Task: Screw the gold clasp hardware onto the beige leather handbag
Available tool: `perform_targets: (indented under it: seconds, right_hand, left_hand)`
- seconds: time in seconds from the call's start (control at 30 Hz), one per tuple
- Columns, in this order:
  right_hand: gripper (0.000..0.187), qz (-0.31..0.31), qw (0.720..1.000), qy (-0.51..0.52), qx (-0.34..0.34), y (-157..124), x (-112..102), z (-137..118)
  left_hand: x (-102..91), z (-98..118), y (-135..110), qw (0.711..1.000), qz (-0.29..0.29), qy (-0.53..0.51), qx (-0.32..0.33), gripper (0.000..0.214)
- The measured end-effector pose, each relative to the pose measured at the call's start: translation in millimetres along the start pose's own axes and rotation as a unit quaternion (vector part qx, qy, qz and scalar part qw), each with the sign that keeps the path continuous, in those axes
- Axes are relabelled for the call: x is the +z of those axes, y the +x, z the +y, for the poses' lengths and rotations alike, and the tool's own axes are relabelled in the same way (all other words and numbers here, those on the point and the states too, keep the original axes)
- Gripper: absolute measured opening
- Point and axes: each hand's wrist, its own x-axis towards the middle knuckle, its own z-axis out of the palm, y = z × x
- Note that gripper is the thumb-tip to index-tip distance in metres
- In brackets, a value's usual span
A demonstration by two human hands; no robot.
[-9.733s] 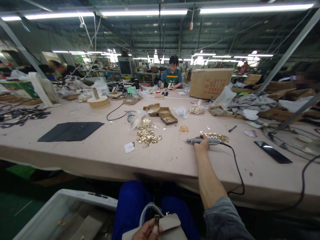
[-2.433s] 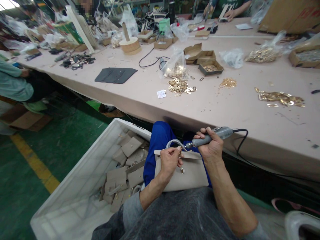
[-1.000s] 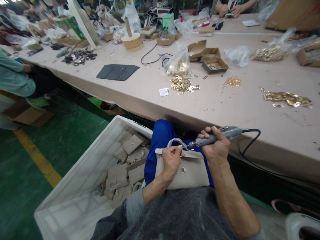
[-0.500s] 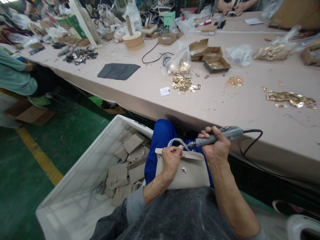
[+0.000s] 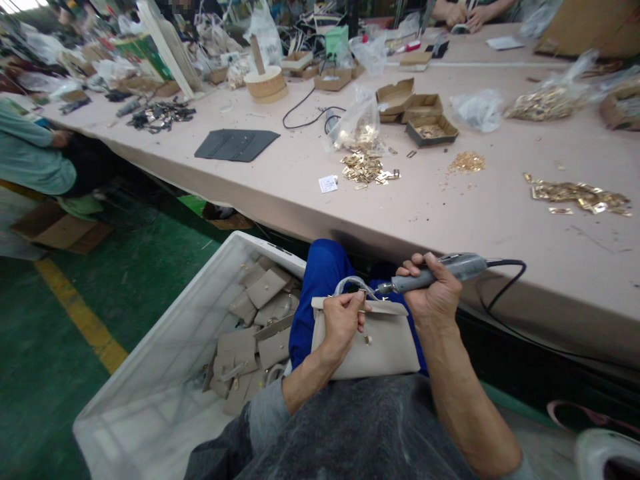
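A beige handbag (image 5: 385, 357) lies across my lap, with a gold stud on its front and a wrapped handle (image 5: 345, 283) looping up from its top. My left hand (image 5: 341, 323) is closed at the flap edge, thumb and finger pinching a small gold metal plate (image 5: 363, 295). In my right hand (image 5: 434, 293), the fingers wrap a grey electric screwdriver (image 5: 457, 267). Its bit points left and down, close to the left fingertips. Whether the bit touches the plate or a screw is too small to make out.
Beside my left leg stands a white bin (image 5: 165, 333) holding several beige bags. On the table (image 5: 280, 193) are gold plates (image 5: 580, 195), tiny gold screws (image 5: 467, 162) and a black sheet (image 5: 236, 145). The black cord (image 5: 505, 287) hangs by the table edge. Co-worker's hands (image 5: 467, 15) are across.
My left hand has turned slightly, and the gold plate between its fingers shows more clearly. The right hand and screwdriver have hardly moved.
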Motion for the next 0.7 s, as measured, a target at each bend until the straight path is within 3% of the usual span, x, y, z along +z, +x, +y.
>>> perform_targets:
  seconds: [0.13, 0.7]
  right_hand:
    - [0.031, 0.005, 1.0, 0.001, 0.0, 0.2, -0.7, 0.1]
    - [0.032, -0.008, 0.999, -0.032, -0.018, -4.5, 3.4, 9.5]
  left_hand:
    - [-3.7, -1.4, 1.2, 1.0, -0.024, -0.007, 0.007, 0.043]
    - [4.0, 13.9, -5.3, 0.999, 0.016, 0.03, -0.018, 0.03]
